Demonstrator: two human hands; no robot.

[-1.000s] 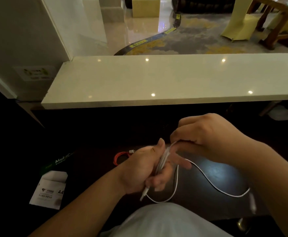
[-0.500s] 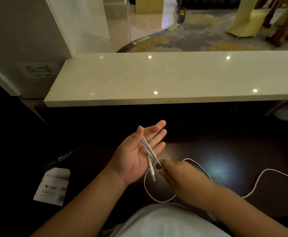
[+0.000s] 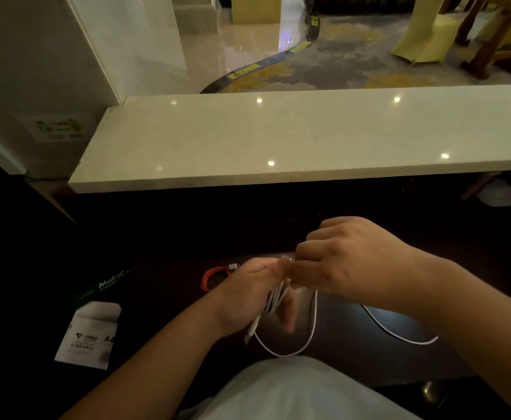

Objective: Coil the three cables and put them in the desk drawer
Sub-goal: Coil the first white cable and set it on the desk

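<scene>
A white cable [image 3: 312,325] is partly wound into loops across my left hand [image 3: 252,295], which grips the bundle with one plug end hanging below the palm. My right hand [image 3: 343,257] is closed on the cable just above the left fingers. One loop hangs down toward my lap, and the loose tail trails right over the dark desk [image 3: 369,353]. An orange cable [image 3: 213,275] with a silver plug lies coiled on the desk behind my left hand. No third cable and no drawer show in the dim light.
A pale stone counter [image 3: 278,137] overhangs the far side of the desk. A paper ream box with a white A4 label [image 3: 89,334] sits at lower left. A metal knob [image 3: 430,389] shows under the desk edge at lower right.
My left hand was open and flat with cable strands across the palm; it has now closed on them. My right hand rose from below to above the left fingers, bringing more cable.
</scene>
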